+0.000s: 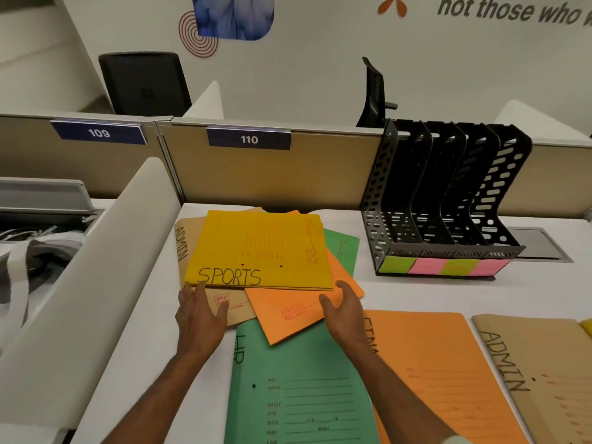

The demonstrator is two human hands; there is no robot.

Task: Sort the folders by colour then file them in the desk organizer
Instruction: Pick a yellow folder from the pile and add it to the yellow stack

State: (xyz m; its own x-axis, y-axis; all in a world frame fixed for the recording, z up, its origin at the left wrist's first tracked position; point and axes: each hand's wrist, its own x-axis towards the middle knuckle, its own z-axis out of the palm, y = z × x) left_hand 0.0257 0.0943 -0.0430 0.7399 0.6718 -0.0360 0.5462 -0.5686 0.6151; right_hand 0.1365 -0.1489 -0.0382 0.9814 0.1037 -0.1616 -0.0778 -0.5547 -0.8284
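A yellow folder marked SPORTS tops a loose pile at the back left of the desk. Under it lie a brown ADMIN folder, an orange folder and a green folder. My left hand reaches the yellow folder's front left edge with straight fingers. My right hand lies at its front right corner, fingers relaxed over the orange folder. Spread out nearer me are a green HR folder, an orange folder and a brown ADMIN folder. The black desk organizer stands at the back right.
Green and pink sticky labels line the organizer's front. A white divider walls the desk's left side and a tan partition numbered 110 the back. A metal cable hatch sits behind the organizer. A yellow corner shows far right.
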